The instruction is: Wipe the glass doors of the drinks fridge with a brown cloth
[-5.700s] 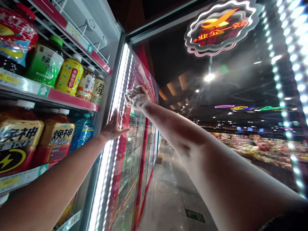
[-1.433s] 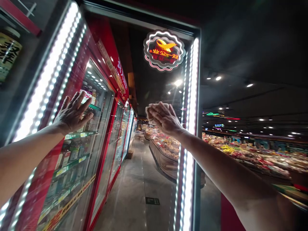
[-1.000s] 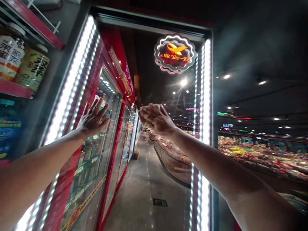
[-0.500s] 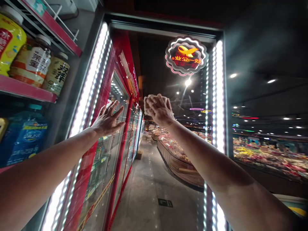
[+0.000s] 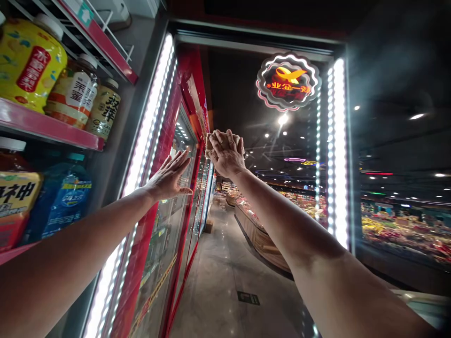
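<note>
Hands (image 5: 227, 158) closer tog. (vs. sec ago)

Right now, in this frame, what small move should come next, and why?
Probably slide the right hand, with the cloth under it, rightward across the glass pane: the cloth looks spread flat, the pane extends toward the right light strip, and the left hand is off to the left.

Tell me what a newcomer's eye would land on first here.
First the glowing sign with backwards lettering, near the upper right corner of the glass door, and the bright light strips down the door's sides. Next, the right hand, spread over a cloth mid-picture, with the open left hand to its left. Then the yellow bottle on the shelf at upper left.
</note>
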{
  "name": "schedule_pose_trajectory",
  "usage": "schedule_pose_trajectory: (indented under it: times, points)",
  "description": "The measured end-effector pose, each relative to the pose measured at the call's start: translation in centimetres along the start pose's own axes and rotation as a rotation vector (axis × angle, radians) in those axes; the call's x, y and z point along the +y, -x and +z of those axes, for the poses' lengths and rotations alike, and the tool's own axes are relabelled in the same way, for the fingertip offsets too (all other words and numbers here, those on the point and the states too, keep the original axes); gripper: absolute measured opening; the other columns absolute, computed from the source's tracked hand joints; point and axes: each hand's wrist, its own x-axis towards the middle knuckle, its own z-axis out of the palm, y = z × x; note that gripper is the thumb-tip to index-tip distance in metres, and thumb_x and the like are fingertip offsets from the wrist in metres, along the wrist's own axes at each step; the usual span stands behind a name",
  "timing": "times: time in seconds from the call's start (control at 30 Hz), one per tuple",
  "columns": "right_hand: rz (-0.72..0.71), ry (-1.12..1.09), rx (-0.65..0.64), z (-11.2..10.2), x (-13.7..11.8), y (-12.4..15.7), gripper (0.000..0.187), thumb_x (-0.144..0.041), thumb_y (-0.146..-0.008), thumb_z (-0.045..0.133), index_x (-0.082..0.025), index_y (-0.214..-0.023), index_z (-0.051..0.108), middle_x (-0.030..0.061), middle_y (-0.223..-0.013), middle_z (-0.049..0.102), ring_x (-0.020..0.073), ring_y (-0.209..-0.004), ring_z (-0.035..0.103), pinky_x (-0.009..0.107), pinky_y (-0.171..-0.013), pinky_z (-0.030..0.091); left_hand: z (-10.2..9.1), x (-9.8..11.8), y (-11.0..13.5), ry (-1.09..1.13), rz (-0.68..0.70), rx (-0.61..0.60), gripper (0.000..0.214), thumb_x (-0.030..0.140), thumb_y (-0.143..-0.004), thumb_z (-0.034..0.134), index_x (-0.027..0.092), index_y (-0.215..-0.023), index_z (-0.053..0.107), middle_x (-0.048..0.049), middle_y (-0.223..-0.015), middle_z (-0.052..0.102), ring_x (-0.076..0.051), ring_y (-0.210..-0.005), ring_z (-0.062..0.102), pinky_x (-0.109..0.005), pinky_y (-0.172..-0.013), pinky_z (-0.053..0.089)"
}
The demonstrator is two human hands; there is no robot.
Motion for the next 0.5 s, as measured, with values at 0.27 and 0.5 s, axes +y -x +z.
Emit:
schedule_pose_trajectory:
  times: [0.27,0.5]
  points:
    - [-0.383,-0.006,-0.08,1.5,-3.8,0.0,0.059,-0.045,-0.105,0.037,-0.042,-0.163,0.025,-0.011,-0.17,0.026,0.0276,-0.161,0.011,0.062,-0.131,0.007,1.8,1.5,2.5,-0.008,-0.32,0.283,0.143,0.081,-0.069,0.07,0.026,-0.159,-0.026,-0.0251,-0.171,0.009,-0.049,-0.158,0.006,-0.072,-0.123,0.014]
    - [-0.123,-0.039,0.046,2.3,-5.2,-4.2,0.061,-0.042,-0.103,0.039,-0.033,-0.164,0.029,-0.0044,-0.173,0.02,0.0359,-0.161,0.007,0.071,-0.127,0.004,2.2,2.4,4.0,-0.059,-0.256,0.281,0.088,0.071,-0.083,0.065,0.022,-0.15,0.034,-0.0194,-0.142,0.053,-0.04,-0.132,0.05,-0.06,-0.106,0.045]
